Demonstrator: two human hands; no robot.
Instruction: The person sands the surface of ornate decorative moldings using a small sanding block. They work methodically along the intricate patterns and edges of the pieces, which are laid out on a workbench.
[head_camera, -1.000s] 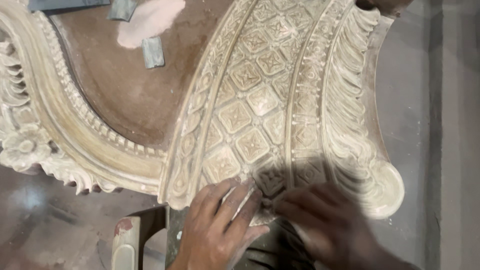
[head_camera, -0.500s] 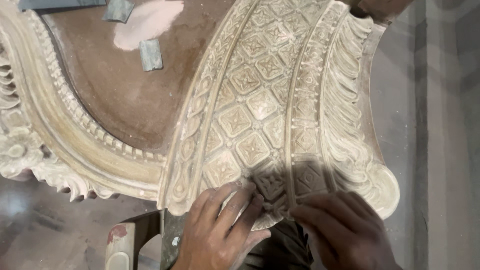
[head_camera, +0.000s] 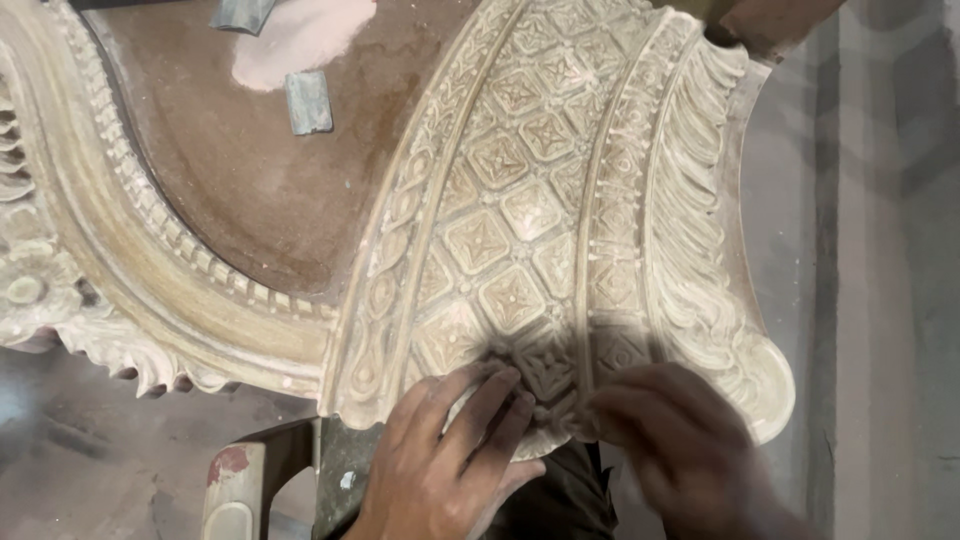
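Carved panel (head_camera: 560, 230), pale wood, lies flat before you; its near edge is under both hands. Left hand (head_camera: 450, 455) presses flat, fingers together, on the lattice. Right hand (head_camera: 680, 450) is blurred, grip unclear. Step, judged: rubbing the relief; next needs light, even strokes.

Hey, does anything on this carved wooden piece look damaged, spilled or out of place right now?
No damage shows on the carved panel. A patch of pale dust lies on the smooth brown surface, beside two loose grey pieces. Both hands, left hand and right hand, rest at the panel's lower edge.
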